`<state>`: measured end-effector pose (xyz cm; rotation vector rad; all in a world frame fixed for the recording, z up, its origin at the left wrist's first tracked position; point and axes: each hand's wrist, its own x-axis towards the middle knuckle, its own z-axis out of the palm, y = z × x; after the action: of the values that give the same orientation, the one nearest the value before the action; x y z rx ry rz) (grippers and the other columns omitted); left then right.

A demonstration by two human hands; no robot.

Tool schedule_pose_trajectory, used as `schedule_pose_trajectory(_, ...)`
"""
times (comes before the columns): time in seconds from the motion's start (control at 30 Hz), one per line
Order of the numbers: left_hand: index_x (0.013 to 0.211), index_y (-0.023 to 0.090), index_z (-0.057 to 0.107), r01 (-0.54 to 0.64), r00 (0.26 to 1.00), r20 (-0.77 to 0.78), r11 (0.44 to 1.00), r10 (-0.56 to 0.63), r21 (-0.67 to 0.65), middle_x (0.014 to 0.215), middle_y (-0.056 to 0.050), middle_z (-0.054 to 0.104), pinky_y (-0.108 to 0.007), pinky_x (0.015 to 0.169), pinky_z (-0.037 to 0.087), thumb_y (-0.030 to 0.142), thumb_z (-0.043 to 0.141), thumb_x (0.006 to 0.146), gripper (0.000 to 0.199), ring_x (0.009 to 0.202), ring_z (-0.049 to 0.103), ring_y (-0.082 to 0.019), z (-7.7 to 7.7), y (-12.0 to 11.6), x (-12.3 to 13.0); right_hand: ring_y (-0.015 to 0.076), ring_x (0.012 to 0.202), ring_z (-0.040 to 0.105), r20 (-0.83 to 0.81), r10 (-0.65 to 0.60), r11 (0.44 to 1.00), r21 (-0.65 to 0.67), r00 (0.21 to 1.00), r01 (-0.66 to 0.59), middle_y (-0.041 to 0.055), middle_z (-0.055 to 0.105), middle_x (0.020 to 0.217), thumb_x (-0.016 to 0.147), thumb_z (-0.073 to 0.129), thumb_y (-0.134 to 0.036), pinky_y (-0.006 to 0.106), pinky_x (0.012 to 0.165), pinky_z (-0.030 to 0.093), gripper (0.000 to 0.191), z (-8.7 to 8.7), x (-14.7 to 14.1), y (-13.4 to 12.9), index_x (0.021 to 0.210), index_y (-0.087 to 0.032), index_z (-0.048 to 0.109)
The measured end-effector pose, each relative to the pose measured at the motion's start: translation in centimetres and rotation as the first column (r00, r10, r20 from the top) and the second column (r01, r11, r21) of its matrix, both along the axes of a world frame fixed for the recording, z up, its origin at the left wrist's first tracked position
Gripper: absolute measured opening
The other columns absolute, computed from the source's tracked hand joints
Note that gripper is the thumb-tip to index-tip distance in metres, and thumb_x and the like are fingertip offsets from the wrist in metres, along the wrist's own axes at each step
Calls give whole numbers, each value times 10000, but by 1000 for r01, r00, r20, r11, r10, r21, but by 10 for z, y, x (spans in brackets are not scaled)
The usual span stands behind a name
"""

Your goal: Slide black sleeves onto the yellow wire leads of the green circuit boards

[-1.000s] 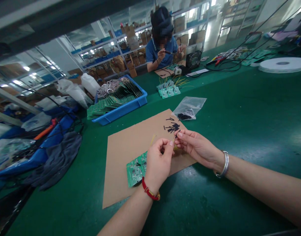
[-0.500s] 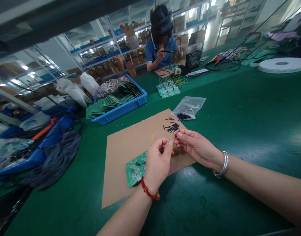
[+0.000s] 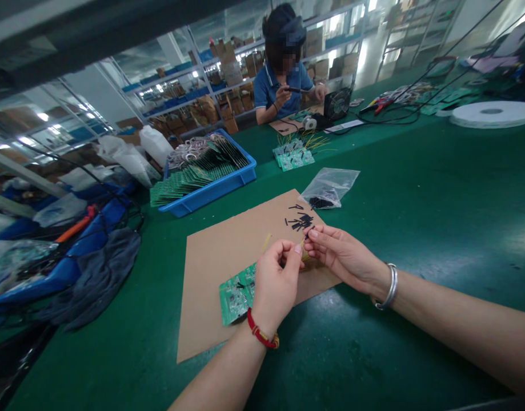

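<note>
My left hand [image 3: 278, 279] pinches a thin yellow wire [image 3: 303, 242] between thumb and forefinger. Close on its right, my right hand [image 3: 337, 251] has its fingertips closed on a small black tube [image 3: 307, 233] at the wire's end. Partly covered by my left hand, a green circuit board [image 3: 237, 295] lies on a brown cardboard sheet [image 3: 215, 251]. Just beyond my fingertips, several short black tubes [image 3: 304, 220] are scattered on the cardboard. A clear plastic bag [image 3: 333, 184] with more black pieces inside rests at the sheet's far right corner.
Beyond the cardboard stands a blue tray [image 3: 211, 194] packed with circuit boards. Wired boards [image 3: 293, 155] sit farther back. A co-worker [image 3: 283, 74] holds a pen-like tool across the bench, near a small black fan [image 3: 337, 104]. A white reel [image 3: 493, 114] lies at right, a dark cloth [image 3: 95, 279] at left.
My hands stay almost still, fingertips together at the wire. Across the bench, the co-worker's head has shifted slightly and the hand nearer the fan has lowered.
</note>
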<state>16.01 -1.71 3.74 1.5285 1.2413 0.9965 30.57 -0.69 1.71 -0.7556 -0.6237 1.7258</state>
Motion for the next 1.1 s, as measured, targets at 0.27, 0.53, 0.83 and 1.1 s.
schedule_pose_trajectory(0.27, 759, 155, 590, -3, 1000, -4, 1000, 3, -7, 637, 15, 597, -215, 586, 412, 306, 524, 876, 202, 609, 562, -115, -1, 0, 0, 60, 677, 595, 5, -12, 1000, 9, 1000, 12, -21, 657, 715, 704, 771, -260, 171, 658, 454, 147, -1, 0, 0, 788, -171, 690)
schedule_pose_trajectory(0.53, 754, 154, 592, 2, 1000, -8, 1000, -2, -3, 636, 15, 598, -213, 579, 407, 301, 530, 872, 199, 604, 557, -111, -1, 0, 0, 61, 675, 592, 19, -12, 1000, 14, 1000, 12, -19, 650, 718, 705, 771, -273, 169, 657, 459, 159, -2, 0, 1, 790, -171, 683)
schedule_pose_trajectory(0.83, 753, 153, 583, 2, 1000, 18, 1000, -2, -18, 625, 18, 586, -208, 573, 399, 290, 520, 874, 194, 595, 550, -107, 1, -1, 1, 65, 682, 591, 31, -5, 1000, 26, 1000, 4, -21, 649, 715, 715, 763, -266, 187, 676, 452, 144, -3, 0, 0, 785, -172, 680)
schedule_pose_trajectory(1.1, 743, 156, 585, -10, 1000, 12, 1000, 10, -18, 616, 19, 584, -213, 573, 398, 292, 507, 879, 208, 594, 551, -110, 1, 1, 0, 69, 695, 583, 65, 6, 999, 41, 998, -9, -20, 648, 746, 708, 768, -263, 199, 688, 457, 160, -4, -2, 0, 820, -176, 694)
